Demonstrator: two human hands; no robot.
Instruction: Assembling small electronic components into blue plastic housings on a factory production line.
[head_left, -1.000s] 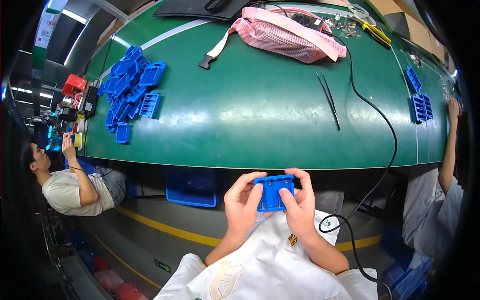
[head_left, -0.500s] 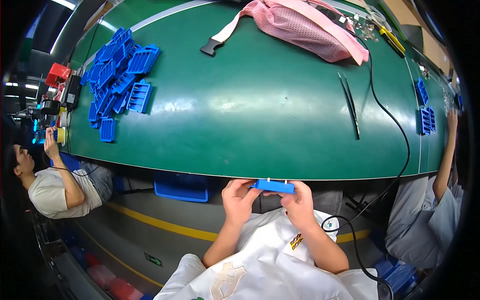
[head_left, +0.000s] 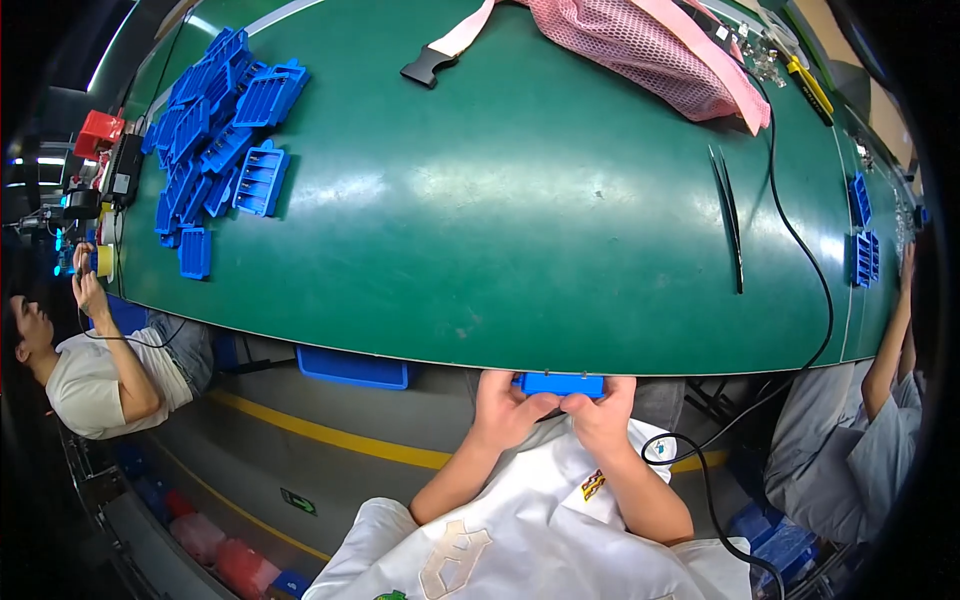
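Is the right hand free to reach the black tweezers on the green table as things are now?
Probably not at once. The right hand grips the blue plastic part together with the left hand, below the near table edge. The tweezers lie farther up the green table, with bare surface between, so only the grip hinders.

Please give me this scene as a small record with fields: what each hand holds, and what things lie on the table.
left hand: grips the left end of the blue part
right hand: grips the right end of the blue part
part position: held edge-on, just below the near edge of the table
far left of table: pile of blue parts
top of table: pink mesh bag with a black buckle
right of table: tweezers, black cable
other people: one at left, one at right
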